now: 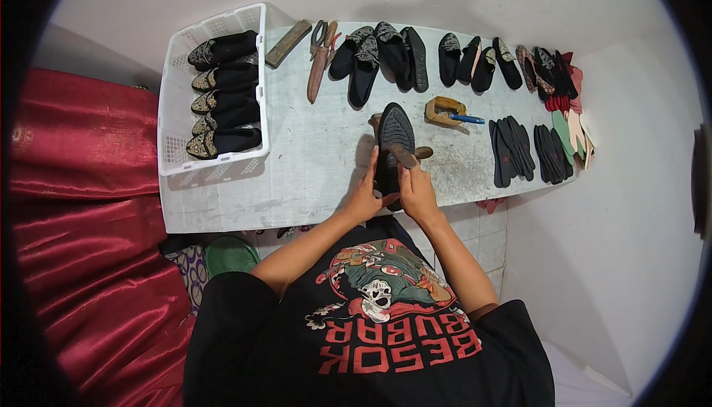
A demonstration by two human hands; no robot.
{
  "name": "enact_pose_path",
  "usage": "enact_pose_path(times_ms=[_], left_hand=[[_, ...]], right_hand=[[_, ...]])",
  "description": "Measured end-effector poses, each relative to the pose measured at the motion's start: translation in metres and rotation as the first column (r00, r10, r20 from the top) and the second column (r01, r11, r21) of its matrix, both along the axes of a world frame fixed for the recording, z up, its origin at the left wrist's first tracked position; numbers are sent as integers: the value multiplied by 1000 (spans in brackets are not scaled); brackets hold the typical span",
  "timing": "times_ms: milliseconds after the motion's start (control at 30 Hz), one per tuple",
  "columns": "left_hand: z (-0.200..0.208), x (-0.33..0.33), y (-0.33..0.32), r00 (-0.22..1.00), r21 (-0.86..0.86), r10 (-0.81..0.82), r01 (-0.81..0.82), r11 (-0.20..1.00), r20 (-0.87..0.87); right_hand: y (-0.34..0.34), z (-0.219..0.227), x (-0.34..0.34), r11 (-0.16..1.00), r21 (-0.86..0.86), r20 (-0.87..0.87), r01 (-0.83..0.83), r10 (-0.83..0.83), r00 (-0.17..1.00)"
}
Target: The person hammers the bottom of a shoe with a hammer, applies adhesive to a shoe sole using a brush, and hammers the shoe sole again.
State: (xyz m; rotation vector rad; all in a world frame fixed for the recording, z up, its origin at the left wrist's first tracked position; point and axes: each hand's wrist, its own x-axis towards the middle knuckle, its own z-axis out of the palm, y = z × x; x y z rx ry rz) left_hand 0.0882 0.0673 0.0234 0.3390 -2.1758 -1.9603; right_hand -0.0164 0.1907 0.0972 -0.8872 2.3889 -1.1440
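Note:
A black shoe (397,127) is held sole up over the near middle of the table, its ridged outsole facing me. My left hand (363,198) grips its left side, fingers stretched along the edge and thumb across the heel end. In my right hand (420,193) is a tool with a flat brown end (404,156), closed in the fingers and lying against the sole; its full shape is hidden. Brown pieces stick out beside the shoe on both sides, partly covered by it. Just beyond, a yellow-brown open box (443,111) has a blue pen-like tool (469,119) leaning on it.
On the white-topped table (311,184) stands a white plastic basket (264,96) of embroidered black shoes. Along the back lie a block (288,44), scissors (319,34), a brown sheath-like piece (317,77) and several shoes (363,73). Dark insoles (512,153) are at right; a red curtain (89,184) hangs left.

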Motion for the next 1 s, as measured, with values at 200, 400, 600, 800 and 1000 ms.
enact_pose_path(times_ms=[200,400,600,800,1000], left_hand=[[-13,-9,-24,999,-55,33,-35,998,-35],[3,-88,-82,997,196,74,-78,978,32],[2,-115,-84,984,383,-158,118,916,76],[-1,-113,-72,998,425,-59,39,904,35],[-27,-103,-54,1000,257,24,-26,966,10]], right_hand=[[-1,-5,-1,1000,8,31,22,-23,999],[1,-6,1,1000,-3,29,26,-25,999],[0,-1,0,996,-65,30,62,-60,998],[26,1,12,992,-123,56,34,-27,998],[40,-19,25,990,-110,108,91,-79,991]])
